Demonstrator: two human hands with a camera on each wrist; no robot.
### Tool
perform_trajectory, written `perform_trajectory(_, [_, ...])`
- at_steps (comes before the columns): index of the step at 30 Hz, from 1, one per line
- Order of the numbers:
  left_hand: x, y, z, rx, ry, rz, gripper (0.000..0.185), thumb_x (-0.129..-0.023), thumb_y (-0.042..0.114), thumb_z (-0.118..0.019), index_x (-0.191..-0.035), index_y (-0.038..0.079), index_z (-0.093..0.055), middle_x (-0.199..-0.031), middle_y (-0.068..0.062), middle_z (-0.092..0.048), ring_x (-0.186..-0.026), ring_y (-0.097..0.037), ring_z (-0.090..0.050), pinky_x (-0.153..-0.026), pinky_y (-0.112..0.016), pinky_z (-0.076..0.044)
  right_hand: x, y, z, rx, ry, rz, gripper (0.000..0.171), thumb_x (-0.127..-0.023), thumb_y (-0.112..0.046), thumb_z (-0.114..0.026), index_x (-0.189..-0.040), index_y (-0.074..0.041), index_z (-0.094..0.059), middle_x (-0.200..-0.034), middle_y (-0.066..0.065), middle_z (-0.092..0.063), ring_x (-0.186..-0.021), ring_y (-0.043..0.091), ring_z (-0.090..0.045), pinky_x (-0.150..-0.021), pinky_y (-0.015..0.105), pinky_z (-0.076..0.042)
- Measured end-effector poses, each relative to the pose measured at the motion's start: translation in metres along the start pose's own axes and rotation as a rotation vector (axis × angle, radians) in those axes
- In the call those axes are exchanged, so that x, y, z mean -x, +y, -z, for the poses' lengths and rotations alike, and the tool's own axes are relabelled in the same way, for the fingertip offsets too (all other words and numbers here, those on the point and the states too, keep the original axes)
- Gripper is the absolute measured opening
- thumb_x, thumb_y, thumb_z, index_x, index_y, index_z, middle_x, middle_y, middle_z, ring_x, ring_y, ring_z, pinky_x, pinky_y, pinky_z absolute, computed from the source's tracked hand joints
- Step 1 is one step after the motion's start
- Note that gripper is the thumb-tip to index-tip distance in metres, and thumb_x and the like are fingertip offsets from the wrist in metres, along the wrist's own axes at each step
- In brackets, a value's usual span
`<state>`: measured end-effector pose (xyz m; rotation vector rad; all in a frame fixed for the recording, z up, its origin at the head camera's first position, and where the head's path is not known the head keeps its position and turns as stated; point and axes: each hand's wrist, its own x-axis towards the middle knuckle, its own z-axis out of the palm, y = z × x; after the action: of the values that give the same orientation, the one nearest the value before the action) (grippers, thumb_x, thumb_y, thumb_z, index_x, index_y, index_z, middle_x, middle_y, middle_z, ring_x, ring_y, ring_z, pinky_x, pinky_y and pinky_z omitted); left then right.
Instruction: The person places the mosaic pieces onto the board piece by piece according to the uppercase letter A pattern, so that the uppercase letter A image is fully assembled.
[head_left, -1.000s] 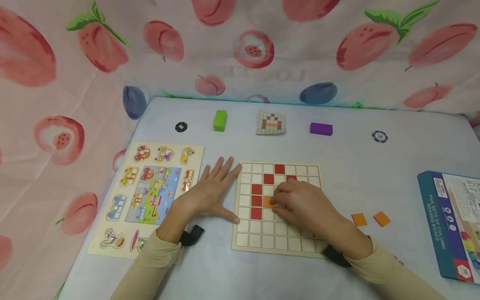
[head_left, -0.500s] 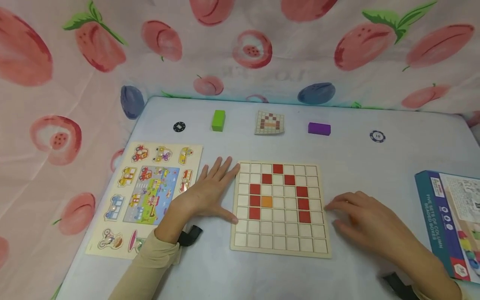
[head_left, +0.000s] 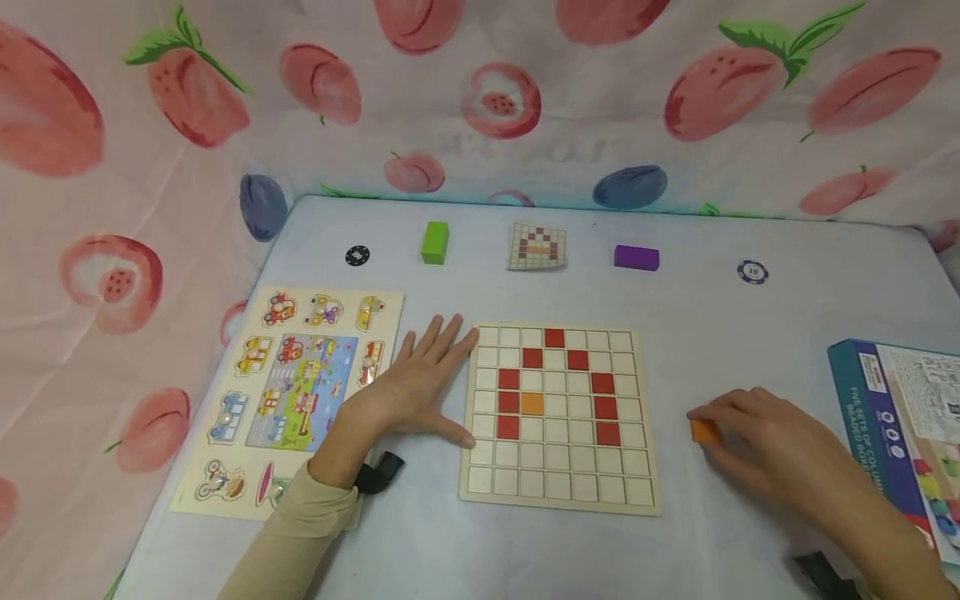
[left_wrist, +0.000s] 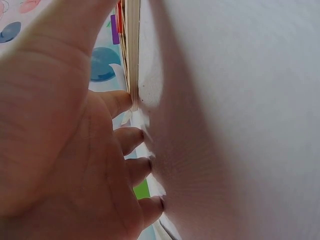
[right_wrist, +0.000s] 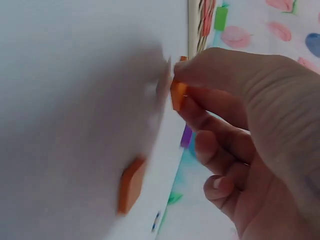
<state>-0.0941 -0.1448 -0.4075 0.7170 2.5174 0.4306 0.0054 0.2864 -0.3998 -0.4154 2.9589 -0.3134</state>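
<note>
A wooden grid board [head_left: 558,458] lies mid-table with several red tiles [head_left: 604,408] in its cells, forming an arch. One orange tile [head_left: 532,404] sits in a cell beside the left red column. My left hand [head_left: 405,396] is spread flat at the board's left side, thumb and index fingertips at its edge. To the right of the board, my right hand [head_left: 780,458] pinches a square orange tile [right_wrist: 178,92] between thumb and fingers. Another orange tile [right_wrist: 131,186] lies on the table beside that hand in the right wrist view; the hand hides it from the head view.
A vehicle puzzle board [head_left: 375,308] lies left, partly under the left forearm. Along the back are a black chip [head_left: 357,256], green block [head_left: 435,242], pattern card [head_left: 537,247], purple block [head_left: 637,257] and blue-white chip [head_left: 753,272]. A boxed set [head_left: 862,400] lies far right.
My right hand has left the board, moved right to the loose orange tiles and now pinches one. The orange tile it was touching stays in its cell. My left hand has stayed put.
</note>
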Motion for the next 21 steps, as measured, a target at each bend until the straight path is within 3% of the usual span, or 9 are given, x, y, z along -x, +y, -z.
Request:
perform_trajectory(7, [0.002, -0.002, -0.001, -0.024, -0.005, -0.007, 0.145, -0.068, 0.067, -0.093, -0.174, 0.016, -0.008, -0.182, -0.012, 0.007, -0.169, -0.039, 0.009, -0.135, -0.067, -0.003, -0.035, -0.047, -0.006, -0.032, 0.190, 0.219, 0.037, -0.077, -0.022, -0.094, -0.113, -0.018, -0.083, -0.105, -0.004, -0.078, -0.095, 0.015, -0.069, -0.079, 0.042, -0.064])
perform_trajectory(11, [0.002, -0.003, -0.001, -0.016, -0.001, -0.013, 0.145, -0.068, 0.067, -0.093, -0.174, 0.016, -0.008, -0.182, -0.012, 0.007, -0.169, -0.039, 0.009, -0.135, -0.068, -0.003, -0.061, -0.078, -0.012, -0.061, 0.158, 0.315, 0.033, -0.082, -0.022, -0.092, -0.112, -0.016, -0.082, -0.105, -0.003, -0.079, -0.095, 0.016, -0.070, -0.080, 0.038, -0.063])
perform_trajectory(14, [0.001, -0.003, -0.001, -0.011, 0.002, -0.019, 0.145, -0.068, 0.067, -0.093, -0.174, 0.016, -0.007, -0.182, -0.012, 0.007, -0.169, -0.039, 0.009, -0.135, -0.067, -0.003, -0.076, -0.096, -0.016, -0.065, 0.111, 0.333, 0.029, -0.084, -0.025, -0.091, -0.110, -0.017, -0.082, -0.105, -0.004, -0.079, -0.096, 0.016, -0.070, -0.082, 0.037, -0.062])
perform_trajectory(21, [0.000, -0.001, 0.000, -0.018, -0.006, -0.018, 0.145, -0.069, 0.068, -0.092, -0.174, 0.017, -0.006, -0.182, -0.012, 0.009, -0.169, -0.038, 0.010, -0.135, -0.067, -0.002, -0.091, -0.109, -0.022, -0.057, 0.128, 0.382, 0.018, -0.083, -0.023, -0.092, -0.099, -0.018, -0.085, -0.099, -0.005, -0.079, -0.096, 0.015, -0.069, -0.082, 0.034, -0.062])
